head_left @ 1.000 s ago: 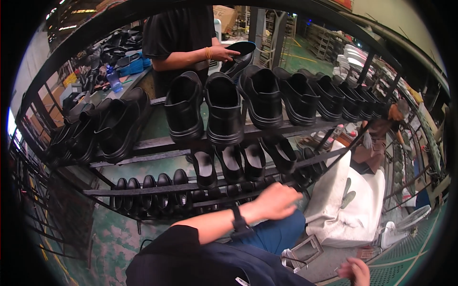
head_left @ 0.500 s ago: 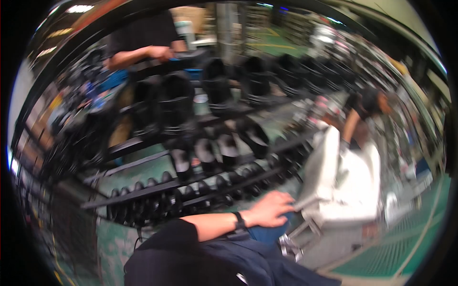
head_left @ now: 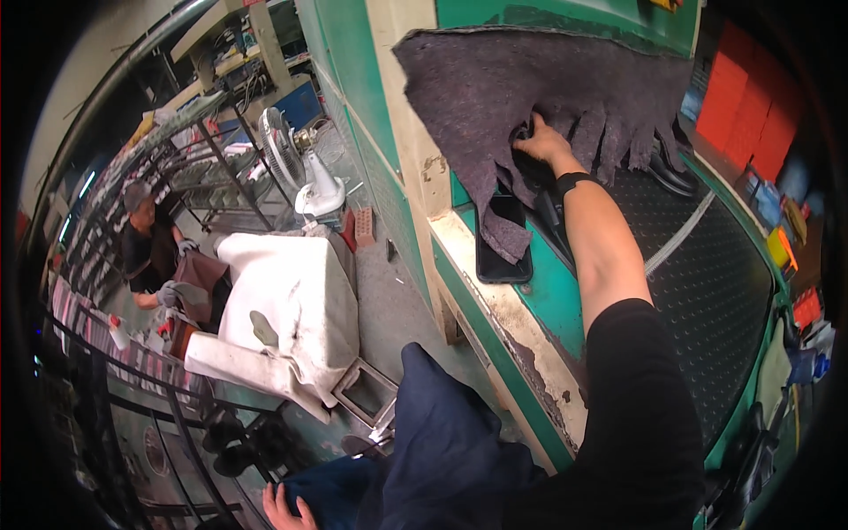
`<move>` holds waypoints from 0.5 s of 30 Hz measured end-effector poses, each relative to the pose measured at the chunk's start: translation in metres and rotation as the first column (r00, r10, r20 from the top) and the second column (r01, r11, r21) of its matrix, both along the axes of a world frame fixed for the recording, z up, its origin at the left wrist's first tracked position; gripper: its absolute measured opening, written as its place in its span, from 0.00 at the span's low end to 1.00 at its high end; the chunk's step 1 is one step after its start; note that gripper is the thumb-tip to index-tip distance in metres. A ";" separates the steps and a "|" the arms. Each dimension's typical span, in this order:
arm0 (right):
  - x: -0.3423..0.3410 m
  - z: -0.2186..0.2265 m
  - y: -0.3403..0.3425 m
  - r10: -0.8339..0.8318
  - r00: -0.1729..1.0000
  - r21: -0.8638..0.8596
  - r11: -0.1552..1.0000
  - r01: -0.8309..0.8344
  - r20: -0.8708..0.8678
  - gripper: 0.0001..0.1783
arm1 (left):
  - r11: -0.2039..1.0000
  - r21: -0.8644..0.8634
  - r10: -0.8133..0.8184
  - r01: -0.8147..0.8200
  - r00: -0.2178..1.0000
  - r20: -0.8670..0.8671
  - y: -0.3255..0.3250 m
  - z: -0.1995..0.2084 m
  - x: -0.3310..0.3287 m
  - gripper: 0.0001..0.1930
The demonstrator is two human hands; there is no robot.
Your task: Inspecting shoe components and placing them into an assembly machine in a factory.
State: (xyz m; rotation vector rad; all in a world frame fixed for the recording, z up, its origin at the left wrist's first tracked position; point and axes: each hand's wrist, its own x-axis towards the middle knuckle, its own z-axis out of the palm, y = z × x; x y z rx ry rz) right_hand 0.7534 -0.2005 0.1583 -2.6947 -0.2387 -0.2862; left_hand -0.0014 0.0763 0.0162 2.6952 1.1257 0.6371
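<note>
Right hand (head_left: 541, 141) is curled around sth dark, prob. a black shoe, under the grey felt curtain (head_left: 530, 88), fingers half hidden. Left hand (head_left: 287, 511) rests low by our knee, fingers open, holding nothing. Felt may snag the wrist; a phone (head_left: 502, 252) just below the forearm could slip off. No containers w/ contents near the hands.

A dark phone (head_left: 502, 240) with a blank black screen lies at centre frame, on the green counter (head_left: 552, 300), partly under the grey felt curtain (head_left: 539, 79). Red-orange boxes (head_left: 751, 97) stack at upper right. A small yellow-and-orange package (head_left: 781, 248) sits at the right edge.
</note>
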 end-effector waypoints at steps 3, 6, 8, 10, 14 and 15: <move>-0.014 0.016 0.011 0.023 0.984 -0.077 0.996 -0.037 -0.174 0.51 | 1.000 0.026 0.016 -0.016 1.000 0.004 0.001 -0.004 -0.007 0.21; -0.012 0.015 0.020 0.042 0.990 -0.072 0.996 -0.052 -0.133 0.43 | 0.997 0.048 0.061 -0.062 0.998 0.026 -0.004 -0.002 -0.013 0.21; -0.011 0.004 0.016 -0.028 0.988 -0.101 0.995 0.013 -0.150 0.40 | 0.999 0.042 -0.009 0.009 1.000 0.000 0.001 0.006 0.003 0.20; -0.025 0.007 0.015 -0.045 0.986 -0.097 0.995 0.030 -0.162 0.41 | 0.996 0.087 -0.026 0.026 1.000 -0.009 0.002 0.013 0.000 0.18; -0.074 0.013 -0.003 -0.019 0.991 -0.136 0.991 0.001 -0.132 0.53 | 0.985 0.040 -0.167 0.165 0.985 0.047 0.022 0.006 -0.020 0.13; -0.089 0.017 -0.018 0.037 0.989 -0.152 0.987 -0.059 -0.144 0.55 | 0.986 0.023 -0.167 0.166 0.984 0.058 0.022 0.012 -0.018 0.13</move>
